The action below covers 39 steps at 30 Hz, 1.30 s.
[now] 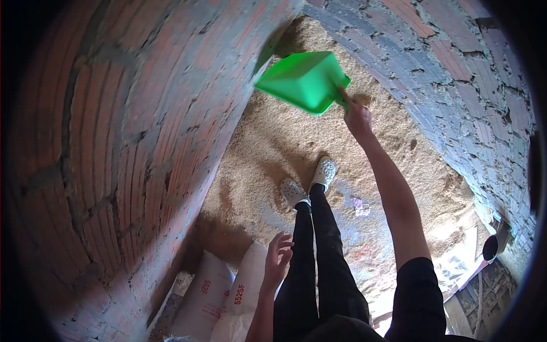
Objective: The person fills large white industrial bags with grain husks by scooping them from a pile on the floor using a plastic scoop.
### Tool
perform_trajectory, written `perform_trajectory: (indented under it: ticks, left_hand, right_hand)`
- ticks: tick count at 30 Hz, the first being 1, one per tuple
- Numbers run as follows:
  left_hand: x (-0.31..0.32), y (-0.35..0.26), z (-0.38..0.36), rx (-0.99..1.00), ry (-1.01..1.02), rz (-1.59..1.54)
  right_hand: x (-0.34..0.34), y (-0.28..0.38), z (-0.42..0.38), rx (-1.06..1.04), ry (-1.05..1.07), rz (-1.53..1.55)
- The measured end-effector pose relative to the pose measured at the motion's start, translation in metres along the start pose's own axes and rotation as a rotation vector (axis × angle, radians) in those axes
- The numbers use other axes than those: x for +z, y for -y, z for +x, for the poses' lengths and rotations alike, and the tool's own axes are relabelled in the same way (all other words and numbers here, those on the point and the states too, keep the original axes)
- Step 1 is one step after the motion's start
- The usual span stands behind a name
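Observation:
My right hand [358,118] is wrapped round the short handle of a bright green plastic dustpan [305,80], arm stretched out ahead. The pan is held up near the left brick wall, its wide lip toward that wall. Under it spreads a thick layer of pale sawdust-like material [268,134]. My left hand [278,253] hangs low beside my leg, fingers loosely bent and apart, holding nothing. It is nearest to a white sack [248,279] with red print.
Brick walls rise on the left [131,142] and right [439,74], meeting in a narrow corner ahead. A second white sack [199,290] lies at the lower left. My pale clogs [323,172] stand on the loose material. A dark round object [491,247] is at the right.

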<state>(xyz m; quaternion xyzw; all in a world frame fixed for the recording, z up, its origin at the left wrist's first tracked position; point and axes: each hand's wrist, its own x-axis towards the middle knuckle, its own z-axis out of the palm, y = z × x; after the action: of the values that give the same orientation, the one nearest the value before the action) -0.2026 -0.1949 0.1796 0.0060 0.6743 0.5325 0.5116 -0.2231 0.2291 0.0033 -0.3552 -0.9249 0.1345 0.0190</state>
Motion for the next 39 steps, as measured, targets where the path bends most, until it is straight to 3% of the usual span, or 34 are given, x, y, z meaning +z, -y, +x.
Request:
perform_trajectory:
  ticks: [4, 12, 15, 19, 22, 24, 29, 33, 35, 39]
  left_hand:
    - [0.009, -0.016, 0.010, -0.010, 0.015, 0.020]
    - [0.033, -0.052, 0.023, 0.020, 0.010, 0.049]
    - [0.049, -0.057, 0.024, 0.012, 0.025, 0.067]
    - [0.070, -0.070, 0.032, 0.019, 0.068, 0.124]
    - [0.080, -0.077, 0.039, 0.053, 0.088, 0.151]
    - [0.086, -0.084, 0.045, 0.054, 0.071, 0.163]
    - [0.101, -0.108, 0.062, 0.081, 0.074, 0.238]
    - [0.097, -0.114, 0.072, 0.107, 0.116, 0.294]
    - [0.095, -0.121, 0.079, 0.080, 0.127, 0.313]
    - [0.091, -0.128, 0.092, 0.052, 0.209, 0.357]
  right_hand:
    - [0.011, -0.015, -0.019, -0.140, 0.156, -0.101]
    - [-0.002, -0.118, -0.126, 0.129, 0.346, -0.071]
    - [-0.016, -0.153, -0.158, 0.255, 0.346, -0.109]
    - [-0.049, -0.156, -0.174, 0.245, 0.268, -0.091]
    - [-0.068, -0.131, -0.160, 0.152, 0.128, 0.039]
    - [-0.072, -0.103, -0.131, 0.027, -0.121, 0.084]
    - [-0.076, -0.035, -0.016, -0.119, -0.186, 0.097]
    - [-0.046, -0.017, 0.052, -0.095, -0.243, 0.079]
    - [-0.035, -0.010, 0.060, 0.002, 0.026, 0.096]
    - [-0.031, -0.044, 0.004, 0.038, 0.190, 0.094]
